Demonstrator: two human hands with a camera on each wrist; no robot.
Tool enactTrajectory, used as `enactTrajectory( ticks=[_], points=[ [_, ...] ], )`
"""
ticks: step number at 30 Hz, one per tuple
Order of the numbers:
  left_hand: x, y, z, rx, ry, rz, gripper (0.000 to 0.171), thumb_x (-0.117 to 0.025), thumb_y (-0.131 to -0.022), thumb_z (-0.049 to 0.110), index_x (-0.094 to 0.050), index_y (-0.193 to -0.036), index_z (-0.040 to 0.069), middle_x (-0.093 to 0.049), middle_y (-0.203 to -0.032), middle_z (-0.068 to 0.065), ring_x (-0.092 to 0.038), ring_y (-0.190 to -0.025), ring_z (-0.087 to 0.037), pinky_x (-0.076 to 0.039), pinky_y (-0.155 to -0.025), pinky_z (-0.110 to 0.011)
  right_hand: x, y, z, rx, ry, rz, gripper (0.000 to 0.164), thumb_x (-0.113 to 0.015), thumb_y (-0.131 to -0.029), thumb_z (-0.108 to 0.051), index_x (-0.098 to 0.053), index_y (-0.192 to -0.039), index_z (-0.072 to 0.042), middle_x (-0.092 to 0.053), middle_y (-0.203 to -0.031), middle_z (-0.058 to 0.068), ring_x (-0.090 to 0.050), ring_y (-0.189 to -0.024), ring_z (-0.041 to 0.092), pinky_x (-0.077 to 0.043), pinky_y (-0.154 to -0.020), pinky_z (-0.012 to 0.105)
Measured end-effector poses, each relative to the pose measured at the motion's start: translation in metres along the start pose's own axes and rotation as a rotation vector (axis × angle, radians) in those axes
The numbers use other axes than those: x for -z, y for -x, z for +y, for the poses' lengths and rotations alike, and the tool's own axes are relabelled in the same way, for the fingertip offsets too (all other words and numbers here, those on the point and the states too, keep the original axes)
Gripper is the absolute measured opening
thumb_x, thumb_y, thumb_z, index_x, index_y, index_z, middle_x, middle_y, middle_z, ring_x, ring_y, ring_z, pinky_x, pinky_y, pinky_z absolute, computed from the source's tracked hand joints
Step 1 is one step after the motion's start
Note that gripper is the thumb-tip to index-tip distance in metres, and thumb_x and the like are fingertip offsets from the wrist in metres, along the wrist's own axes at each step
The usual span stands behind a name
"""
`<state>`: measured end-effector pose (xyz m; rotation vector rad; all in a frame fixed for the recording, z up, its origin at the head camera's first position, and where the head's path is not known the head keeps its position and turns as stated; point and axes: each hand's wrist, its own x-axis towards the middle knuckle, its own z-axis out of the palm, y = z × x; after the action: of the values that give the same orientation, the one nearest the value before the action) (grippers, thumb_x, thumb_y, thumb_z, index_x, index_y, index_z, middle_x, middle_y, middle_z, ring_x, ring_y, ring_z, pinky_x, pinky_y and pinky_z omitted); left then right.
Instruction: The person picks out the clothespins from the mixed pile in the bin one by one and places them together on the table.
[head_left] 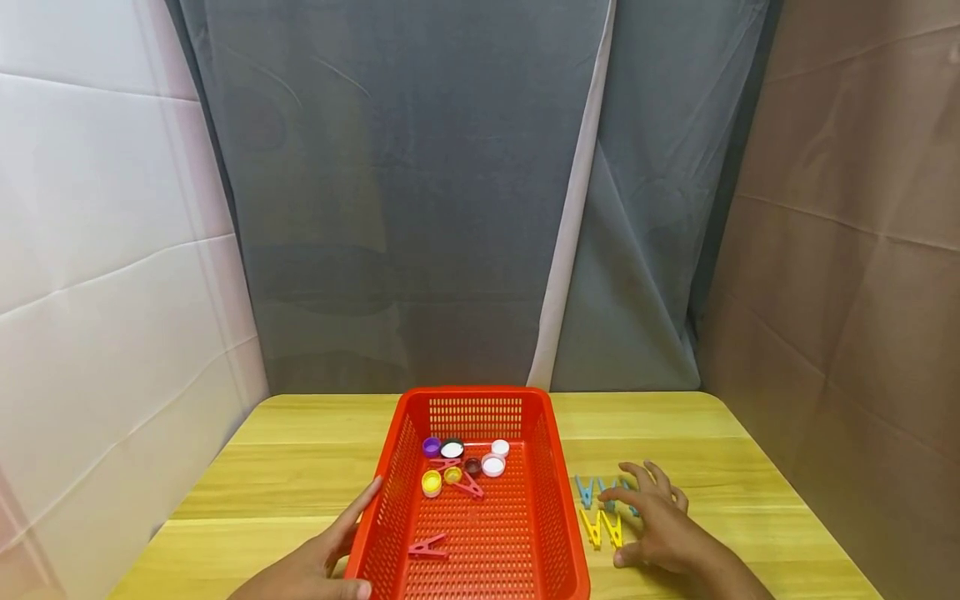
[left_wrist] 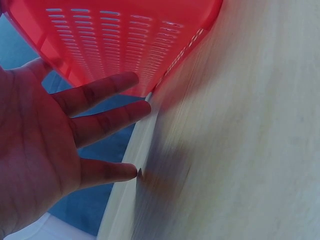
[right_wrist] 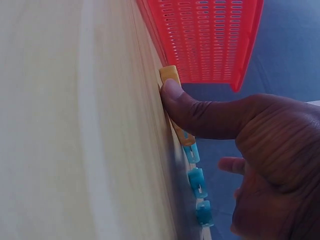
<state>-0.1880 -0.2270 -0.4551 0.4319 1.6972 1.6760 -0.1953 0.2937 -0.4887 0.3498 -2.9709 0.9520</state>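
Note:
A red plastic basket (head_left: 551,500) stands on the table. My left hand (head_left: 311,562) rests at its left side with fingers straight; the left wrist view shows the palm (left_wrist: 35,130) and spread fingers beside the perforated wall. To the right of the basket, my right hand (head_left: 660,525) hovers over a small group of clothespins with fingers loosely bent. Two yellow clothespins (head_left: 592,529) lie nearest the thumb, and several blue clothespins (head_left: 584,492) lie behind them, partly hidden by the fingers. In the right wrist view the thumb overlaps a yellow clothespin (right_wrist: 169,73).
Inside the basket lie pink clothespins (head_left: 427,548) and several round caps, among them a purple cap (head_left: 431,447), a yellow cap (head_left: 431,483) and a white cap (head_left: 500,448). Wooden table (head_left: 300,467) surrounds the basket. Grey curtain (head_left: 420,208) hangs behind.

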Motion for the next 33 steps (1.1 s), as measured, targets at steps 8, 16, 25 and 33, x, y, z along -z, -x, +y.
enactTrajectory(
  ticks=[8,16,25,33],
  points=[
    [0.001,0.000,-0.003,0.001,-0.004,0.002,0.107,-0.071,-0.106,0.030,0.011,-0.170,0.057,-0.012,-0.175,-0.034,-0.065,-0.134,-0.037,-0.062,-0.102,-0.062,0.007,0.003,-0.001,-0.039,-0.009,0.018,0.100,-0.106,-0.057,-0.038,-0.065,-0.146,-0.017,-0.030,-0.172,0.028,-0.002,-0.160,0.063,-0.008,-0.111,0.090],
    [0.001,0.001,0.000,-0.009,-0.018,-0.006,0.108,-0.072,-0.105,0.031,0.012,-0.170,0.055,-0.013,-0.174,-0.033,-0.065,-0.135,-0.035,-0.062,-0.102,-0.061,0.025,0.006,0.017,-0.144,-0.006,0.042,0.109,-0.103,-0.065,-0.043,-0.056,-0.156,-0.007,-0.022,-0.171,0.032,-0.002,-0.157,0.062,-0.009,-0.109,0.089],
    [-0.001,0.001,0.002,-0.005,-0.008,-0.007,0.108,-0.070,-0.106,0.030,0.013,-0.170,0.054,-0.012,-0.175,-0.033,-0.065,-0.135,-0.036,-0.062,-0.103,-0.061,0.041,0.009,0.044,-0.185,-0.011,0.001,0.103,-0.097,-0.077,-0.049,-0.051,-0.158,-0.005,-0.021,-0.170,0.039,-0.012,-0.153,0.069,-0.020,-0.103,0.092],
    [0.000,0.000,0.002,-0.004,-0.013,-0.008,0.109,-0.070,-0.106,0.029,0.014,-0.170,0.054,-0.012,-0.175,-0.034,-0.065,-0.135,-0.036,-0.061,-0.103,-0.062,0.045,0.009,0.054,-0.163,-0.022,-0.024,0.085,-0.089,-0.090,-0.042,-0.053,-0.156,-0.003,-0.032,-0.164,0.042,-0.026,-0.147,0.073,-0.032,-0.102,0.095]
  ],
)
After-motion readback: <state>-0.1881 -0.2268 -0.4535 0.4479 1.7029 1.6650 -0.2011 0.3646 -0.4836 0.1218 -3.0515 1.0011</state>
